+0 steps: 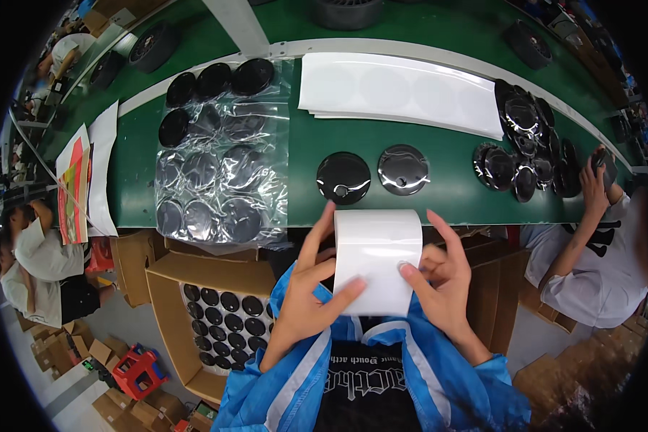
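Note:
Between my hands a glossy white sheet (378,248) is bent over in a curve at the table's near edge. My left hand (311,291) grips its left side, thumb on the front face. On the right side my right hand (441,284) pinches it, thumb in front and index finger raised. Just beyond the sheet lie two round black discs (343,178), each with a small round mark near its rim. A stack of long white sheets (396,93) with faint circles rests farther back.
Bagged black discs (223,158) cover the table's left part; more discs (525,137) are heaped at right. An open carton (165,309) of discs stands below left. A co-worker (590,245) works at right, other people at left. A metal post (237,25) rises behind.

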`<state>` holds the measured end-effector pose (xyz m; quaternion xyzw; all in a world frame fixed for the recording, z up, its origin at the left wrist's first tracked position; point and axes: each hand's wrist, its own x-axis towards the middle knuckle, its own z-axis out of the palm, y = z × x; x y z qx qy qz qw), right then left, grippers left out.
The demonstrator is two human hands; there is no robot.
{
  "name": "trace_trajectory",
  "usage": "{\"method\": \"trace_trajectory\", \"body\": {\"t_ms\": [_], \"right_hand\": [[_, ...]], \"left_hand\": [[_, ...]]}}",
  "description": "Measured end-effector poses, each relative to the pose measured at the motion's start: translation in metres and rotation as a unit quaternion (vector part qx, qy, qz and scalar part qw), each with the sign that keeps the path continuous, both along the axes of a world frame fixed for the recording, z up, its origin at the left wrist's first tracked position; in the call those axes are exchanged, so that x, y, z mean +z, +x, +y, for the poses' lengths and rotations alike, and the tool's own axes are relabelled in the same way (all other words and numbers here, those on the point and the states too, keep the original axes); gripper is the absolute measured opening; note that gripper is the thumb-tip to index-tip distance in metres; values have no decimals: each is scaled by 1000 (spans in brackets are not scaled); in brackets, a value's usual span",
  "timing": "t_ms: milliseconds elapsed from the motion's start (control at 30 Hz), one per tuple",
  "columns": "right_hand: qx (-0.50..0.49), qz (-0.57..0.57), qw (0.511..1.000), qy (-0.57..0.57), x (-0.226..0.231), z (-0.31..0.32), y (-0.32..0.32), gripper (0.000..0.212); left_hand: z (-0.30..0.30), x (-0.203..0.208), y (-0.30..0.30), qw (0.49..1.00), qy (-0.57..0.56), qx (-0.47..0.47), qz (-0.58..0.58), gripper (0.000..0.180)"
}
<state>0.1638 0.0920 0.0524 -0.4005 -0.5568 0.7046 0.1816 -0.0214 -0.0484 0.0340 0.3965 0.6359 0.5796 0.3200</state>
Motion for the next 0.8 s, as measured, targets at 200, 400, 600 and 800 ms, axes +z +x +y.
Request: {"method": "trace_trajectory", "body": {"t_ms": [200,400,600,800], "right_hand": [[175,-25,763,621,25,16,-24,48],[277,69,809,514,10,20,-38,30],[170,81,688,701,-7,22,-52,34],[187,83,730,652,-29,25,-45,36]], "left_hand": [[-12,14,-9,984,-17,13,176,26],[-18,6,-13,997,-9,-55,47,18],[-2,-6,-5,999,9,44,9,14],[-1,-13,-6,990,-81,64,-91,15]]}}
